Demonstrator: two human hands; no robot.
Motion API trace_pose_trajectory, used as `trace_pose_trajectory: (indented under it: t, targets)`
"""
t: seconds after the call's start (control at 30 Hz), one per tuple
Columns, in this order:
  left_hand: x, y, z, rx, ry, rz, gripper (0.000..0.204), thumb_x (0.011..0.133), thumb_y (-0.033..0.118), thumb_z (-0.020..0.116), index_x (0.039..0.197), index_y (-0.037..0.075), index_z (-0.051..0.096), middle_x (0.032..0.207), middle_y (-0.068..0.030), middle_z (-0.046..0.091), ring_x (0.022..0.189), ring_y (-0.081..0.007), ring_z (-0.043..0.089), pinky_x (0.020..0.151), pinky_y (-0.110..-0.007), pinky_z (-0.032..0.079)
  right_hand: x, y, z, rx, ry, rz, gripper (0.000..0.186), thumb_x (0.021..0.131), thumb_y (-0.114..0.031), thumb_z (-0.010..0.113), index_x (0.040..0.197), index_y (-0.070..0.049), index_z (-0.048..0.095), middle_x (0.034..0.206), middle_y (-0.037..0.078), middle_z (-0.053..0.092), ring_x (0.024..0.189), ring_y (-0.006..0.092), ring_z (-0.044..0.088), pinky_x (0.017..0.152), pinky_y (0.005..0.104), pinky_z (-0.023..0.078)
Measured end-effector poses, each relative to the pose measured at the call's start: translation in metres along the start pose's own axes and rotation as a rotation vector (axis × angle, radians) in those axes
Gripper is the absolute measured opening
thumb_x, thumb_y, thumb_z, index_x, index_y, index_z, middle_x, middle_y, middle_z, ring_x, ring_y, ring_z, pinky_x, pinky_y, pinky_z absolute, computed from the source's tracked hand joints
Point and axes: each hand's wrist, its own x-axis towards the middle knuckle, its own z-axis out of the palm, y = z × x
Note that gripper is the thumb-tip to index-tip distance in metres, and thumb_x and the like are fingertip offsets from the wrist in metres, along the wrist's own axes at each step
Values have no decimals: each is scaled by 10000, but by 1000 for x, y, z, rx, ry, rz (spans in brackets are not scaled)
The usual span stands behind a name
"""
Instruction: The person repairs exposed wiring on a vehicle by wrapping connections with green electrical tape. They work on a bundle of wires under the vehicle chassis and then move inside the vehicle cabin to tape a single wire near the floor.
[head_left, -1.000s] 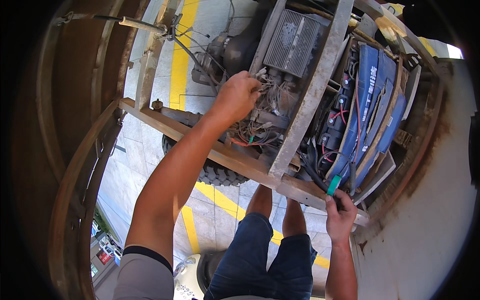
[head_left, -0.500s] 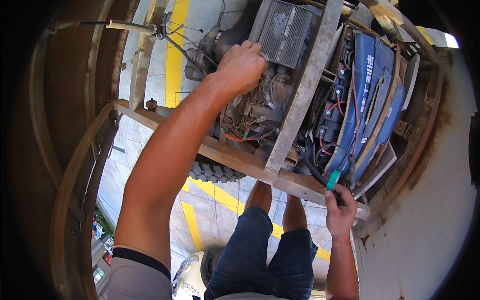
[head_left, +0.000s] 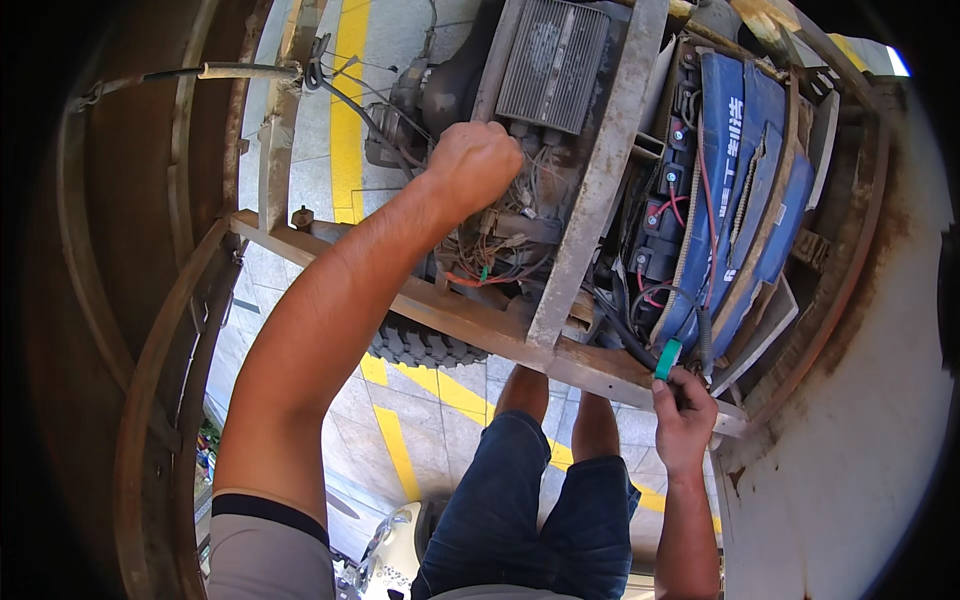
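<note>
My left hand (head_left: 474, 166) is a closed fist over the upper wiring, just below and left of a finned metal controller box (head_left: 553, 68). Its fingertips are turned away, so whatever they grip is hidden. Below and right of it spreads a tangle of wires (head_left: 510, 240), with a bit of green on one of them. My right hand (head_left: 684, 420) pinches a roll of green tape (head_left: 667, 359) between thumb and fingers. That roll is beside the lower end of a blue-wrapped battery pack (head_left: 735, 180), above the front frame rail.
A rusty metal frame bar (head_left: 600, 180) runs between the wiring and the batteries. The front rail (head_left: 480, 335) crosses below, with a tyre (head_left: 425, 342) under it. A brown panel (head_left: 100, 300) stands left, a pale one (head_left: 840, 430) right. A cable (head_left: 240, 71) hangs upper left.
My left hand has moved a little toward me, away from the finned box, and remains closed. The right hand still pinches the tape roll. The whole view has shifted slightly.
</note>
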Motion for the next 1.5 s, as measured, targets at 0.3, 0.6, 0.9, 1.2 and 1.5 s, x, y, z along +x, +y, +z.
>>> trace_pose_trajectory:
  t: [0.3, 0.6, 0.9, 1.2, 1.5]
  targets:
    - [37, 10, -15, -1333, -351, -851, 260, 893, 223, 744, 964, -20, 687, 965, -261, 736, 861, -433, 730, 725, -488, 589, 1, 4, 3, 47, -8, 76, 128, 944, -12, 710, 1059, 43, 708, 784, -56, 575, 695, 29, 449, 620, 217, 357]
    - [-30, 1, -4, -410, 287, -205, 242, 876, 143, 760, 1052, 42, 629, 954, -218, 673, 903, -462, 680, 794, -540, 542, 2, 1, 0, 58, 8, 53, 143, 935, 1, 733, 1065, 53, 704, 780, -53, 572, 708, 28, 457, 613, 219, 374]
    - [-86, 49, 6, -514, -339, -487, 318, 923, 307, 731, 986, -1, 684, 795, -216, 716, 763, -418, 701, 719, -517, 552, -2, 3, -2, 78, 15, 63, 136, 936, 3, 724, 1061, 55, 705, 780, -50, 570, 694, 27, 447, 604, 218, 366]
    - [-65, 33, 22, -901, 22, -638, 228, 931, 201, 737, 950, -26, 737, 739, -149, 706, 700, -259, 703, 647, -409, 526, -2, 5, -2, 41, 19, 77, 137, 933, 3, 726, 1058, 54, 704, 769, -44, 565, 697, 32, 453, 606, 225, 376]
    - [-35, 48, -12, -134, -221, -253, 127, 782, 78, 694, 846, 71, 803, 852, -182, 768, 793, -361, 771, 697, -446, 601, -4, -12, 0, 50, 1, 58, 126, 932, 5, 727, 1047, 51, 702, 765, -45, 565, 698, 33, 456, 608, 223, 375]
